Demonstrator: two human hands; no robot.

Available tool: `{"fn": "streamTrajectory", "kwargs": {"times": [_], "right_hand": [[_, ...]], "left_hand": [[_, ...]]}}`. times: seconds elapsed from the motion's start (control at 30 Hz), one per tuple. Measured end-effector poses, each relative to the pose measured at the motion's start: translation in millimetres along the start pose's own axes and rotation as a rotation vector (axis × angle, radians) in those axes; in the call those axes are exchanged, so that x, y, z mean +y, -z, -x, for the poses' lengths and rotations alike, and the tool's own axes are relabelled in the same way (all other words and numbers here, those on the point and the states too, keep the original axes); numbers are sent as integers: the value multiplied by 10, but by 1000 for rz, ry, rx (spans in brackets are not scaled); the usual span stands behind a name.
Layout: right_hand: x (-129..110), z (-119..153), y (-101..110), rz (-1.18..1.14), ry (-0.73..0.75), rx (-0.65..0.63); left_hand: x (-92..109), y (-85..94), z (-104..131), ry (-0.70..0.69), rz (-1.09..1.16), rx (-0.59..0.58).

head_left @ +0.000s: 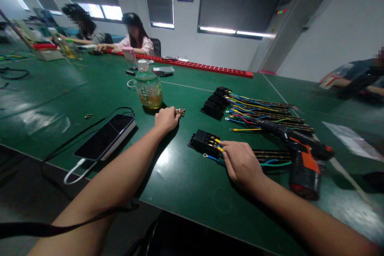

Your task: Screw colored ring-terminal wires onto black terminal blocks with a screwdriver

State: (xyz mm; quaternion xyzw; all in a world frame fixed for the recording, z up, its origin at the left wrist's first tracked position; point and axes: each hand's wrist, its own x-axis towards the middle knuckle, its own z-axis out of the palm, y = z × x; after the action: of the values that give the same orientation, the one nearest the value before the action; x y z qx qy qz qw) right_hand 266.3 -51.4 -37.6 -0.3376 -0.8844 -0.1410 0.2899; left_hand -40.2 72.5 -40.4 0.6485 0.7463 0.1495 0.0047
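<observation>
My left hand [167, 119] has its fingers curled down at a small pile of brass-coloured screws [181, 112]; what lies under the fingertips is hidden. In front of my right hand [243, 164] lies a black terminal block [204, 139] with metal contacts. Thumb and fingers of that hand pinch a yellow-sleeved wire [220, 149] at the block's right side. Beside it a blue wire [213, 158] with a ring terminal lies loose on the table. To the right rests a black and orange cordless screwdriver [306, 162], across the wire bundles.
More black terminal blocks [214, 108] with coloured wires [261, 108] lie farther back. A glass jar of amber liquid [149, 92] stands behind my left hand. A phone [106, 136] with a white cable lies left. Red trunking [207, 66] crosses the far side, where co-workers sit.
</observation>
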Motion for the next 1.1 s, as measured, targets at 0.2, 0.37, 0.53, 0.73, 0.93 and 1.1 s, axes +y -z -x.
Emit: {"fn": "streamTrajectory", "kwargs": {"times": [0.2, 0.37, 0.53, 0.73, 0.93, 1.1], "right_hand": [[2, 5, -13, -11, 1, 8], [11, 8, -11, -6, 4, 12], [4, 11, 0, -6, -15, -22], [-3, 7, 10, 10, -17, -15], [-4, 9, 4, -12, -23, -25], [-2, 6, 1, 2, -13, -16]], "left_hand": [[-9, 9, 3, -6, 34, 17], [17, 14, 16, -47, 58, 48], [47, 33, 68, -96, 72, 81], [50, 3, 91, -195, 96, 85], [31, -75, 46, -270, 112, 88], [30, -99, 32, -312, 179, 92]]}}
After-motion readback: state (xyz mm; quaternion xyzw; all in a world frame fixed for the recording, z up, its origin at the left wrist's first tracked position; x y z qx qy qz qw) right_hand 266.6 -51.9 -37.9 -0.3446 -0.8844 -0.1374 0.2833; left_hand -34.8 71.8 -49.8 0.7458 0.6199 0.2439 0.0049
